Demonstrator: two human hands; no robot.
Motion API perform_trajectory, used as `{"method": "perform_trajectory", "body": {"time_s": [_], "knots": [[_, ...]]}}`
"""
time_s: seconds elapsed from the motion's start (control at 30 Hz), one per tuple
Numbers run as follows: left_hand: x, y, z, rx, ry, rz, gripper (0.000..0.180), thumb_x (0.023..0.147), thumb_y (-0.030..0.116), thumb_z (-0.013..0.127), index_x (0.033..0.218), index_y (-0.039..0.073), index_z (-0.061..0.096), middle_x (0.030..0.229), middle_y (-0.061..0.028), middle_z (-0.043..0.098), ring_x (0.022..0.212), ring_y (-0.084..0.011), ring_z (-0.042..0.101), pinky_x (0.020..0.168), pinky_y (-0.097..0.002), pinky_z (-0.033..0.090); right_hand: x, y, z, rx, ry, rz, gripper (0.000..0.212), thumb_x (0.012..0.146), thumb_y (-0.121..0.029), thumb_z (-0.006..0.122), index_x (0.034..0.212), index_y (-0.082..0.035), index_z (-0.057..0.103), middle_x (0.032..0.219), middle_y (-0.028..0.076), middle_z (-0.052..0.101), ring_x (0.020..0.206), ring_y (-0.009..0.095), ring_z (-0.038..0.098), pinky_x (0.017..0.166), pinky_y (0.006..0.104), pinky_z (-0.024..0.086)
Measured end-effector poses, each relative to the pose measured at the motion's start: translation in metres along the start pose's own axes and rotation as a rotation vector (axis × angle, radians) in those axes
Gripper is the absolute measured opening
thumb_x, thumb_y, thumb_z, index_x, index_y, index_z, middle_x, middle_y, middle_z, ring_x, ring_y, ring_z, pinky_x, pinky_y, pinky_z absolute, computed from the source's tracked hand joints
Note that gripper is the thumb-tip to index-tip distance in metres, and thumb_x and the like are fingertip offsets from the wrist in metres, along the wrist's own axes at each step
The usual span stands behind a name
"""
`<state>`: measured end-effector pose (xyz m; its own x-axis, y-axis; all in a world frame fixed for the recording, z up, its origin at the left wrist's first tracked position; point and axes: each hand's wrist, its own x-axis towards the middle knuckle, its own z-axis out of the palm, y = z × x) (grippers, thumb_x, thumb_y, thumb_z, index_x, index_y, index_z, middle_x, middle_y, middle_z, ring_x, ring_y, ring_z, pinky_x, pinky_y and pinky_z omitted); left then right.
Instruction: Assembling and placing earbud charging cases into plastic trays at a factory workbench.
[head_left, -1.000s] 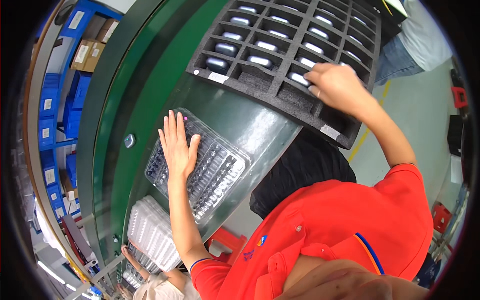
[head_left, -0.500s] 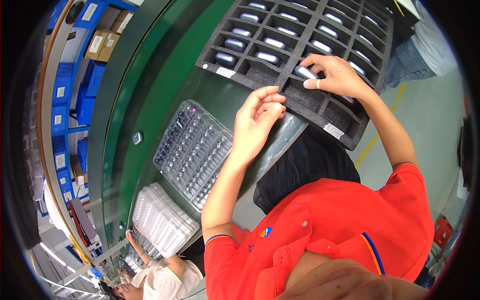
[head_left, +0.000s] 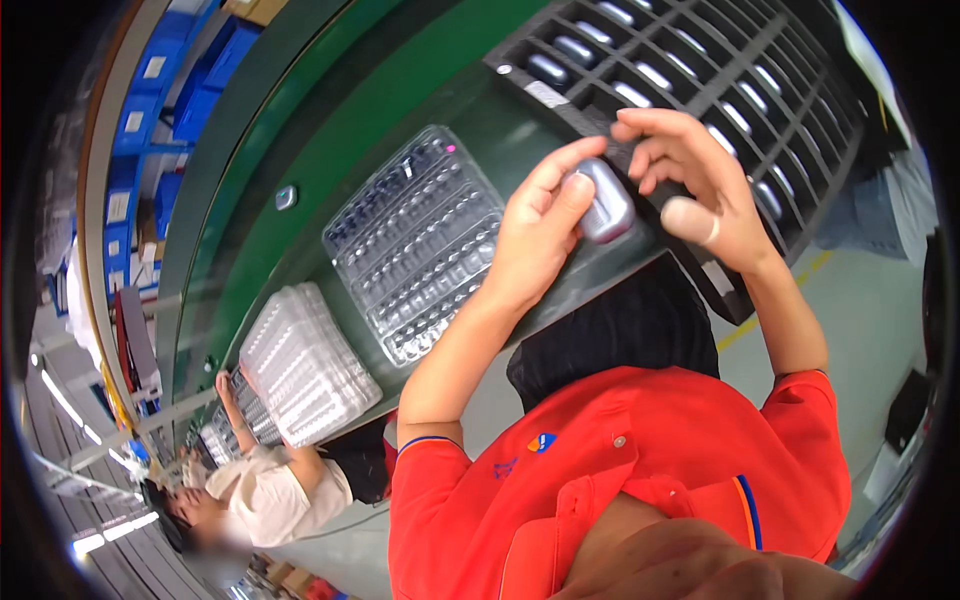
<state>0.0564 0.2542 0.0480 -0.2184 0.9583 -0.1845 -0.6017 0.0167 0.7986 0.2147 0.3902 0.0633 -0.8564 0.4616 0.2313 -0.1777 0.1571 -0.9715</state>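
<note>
A glossy grey-blue rounded case [head_left: 608,208], like an earbud charging case, is pinched between thumb and fingers of my left hand [head_left: 535,235], over the table edge. Just right of it, my right hand [head_left: 705,190] is raised with fingers apart and holds nothing; its thumb wears a pale finger cover. Beneath and beyond that hand lies a black foam tray [head_left: 738,300] split into compartments, many with similar cases in them. My right hand hides part of the tray. Left of my left hand lies a clear plastic tray [head_left: 415,245] with rows of small parts.
A stack of clear plastic trays [head_left: 305,370] stands further left on the table. Beyond runs a green surface [head_left: 330,110] bearing a small square item [head_left: 286,197]. A co-worker in a cream top [head_left: 275,500] sits at lower left. Blue bins [head_left: 118,205] line shelves at far left.
The case has come out of the foam tray and passed from my right hand to my left. My right hand has opened. The view has shifted, with the trays appearing elsewhere in the picture.
</note>
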Motion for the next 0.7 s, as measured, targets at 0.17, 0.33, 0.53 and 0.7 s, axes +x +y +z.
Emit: {"method": "perform_trajectory", "body": {"time_s": [0.17, 0.33, 0.53, 0.7], "knots": [[-0.006, 0.01, -0.015, 0.133, 0.045, 0.347, 0.058, 0.095, 0.0, 0.063, 0.147, -0.001, 0.037, 0.121, -0.0131, 0.056, 0.111, -0.0206, 0.06, 0.089, -0.0332, 0.057, 0.035, 0.007, 0.032, 0.082, -0.085, 0.239, 0.045, 0.088, -0.013, 0.07, 0.128, -0.002, 0.053, 0.114, 0.008, 0.059, 0.103, 0.014, 0.063, 0.081, 0.027, 0.054], [-0.016, 0.015, -0.04, 0.38, 0.219, 0.492, 0.076, 0.084, -0.01, 0.072, 0.149, -0.002, 0.034, 0.12, -0.0109, 0.053, 0.114, -0.0211, 0.058, 0.096, -0.0327, 0.053, 0.072, 0.019, 0.052, 0.207, -0.079, 0.342, 0.029, 0.095, -0.025, 0.058, 0.116, -0.006, 0.056, 0.102, 0.005, 0.062, 0.083, 0.012, 0.062, 0.064, 0.0248, 0.052], [-0.023, 0.027, -0.066, 0.617, 0.298, 0.628, 0.076, 0.08, -0.008, 0.076, 0.147, 0.0, 0.04, 0.113, -0.0095, 0.055, 0.104, -0.0173, 0.061, 0.089, -0.0313, 0.057, 0.098, 0.023, 0.073, -0.354, 0.065, -0.349, 0.023, 0.087, -0.017, 0.07, 0.106, -0.004, 0.064, 0.094, 0.006, 0.062, 0.086, 0.017, 0.06, 0.078, 0.0301, 0.05], [-0.009, 0.045, -0.085, 0.813, 0.354, 0.753, 0.059, 0.079, -0.003, 0.076, 0.134, 0.003, 0.056, 0.113, -0.012, 0.058, 0.094, -0.02, 0.065, 0.081, -0.0295, 0.06, 0.12, 0.017, 0.086, -0.648, -0.076, -0.508, 0.022, 0.08, -0.013, 0.075, 0.097, -0.001, 0.067, 0.095, 0.01, 0.058, 0.092, 0.025, 0.059, 0.081, 0.0337, 0.047]]}}
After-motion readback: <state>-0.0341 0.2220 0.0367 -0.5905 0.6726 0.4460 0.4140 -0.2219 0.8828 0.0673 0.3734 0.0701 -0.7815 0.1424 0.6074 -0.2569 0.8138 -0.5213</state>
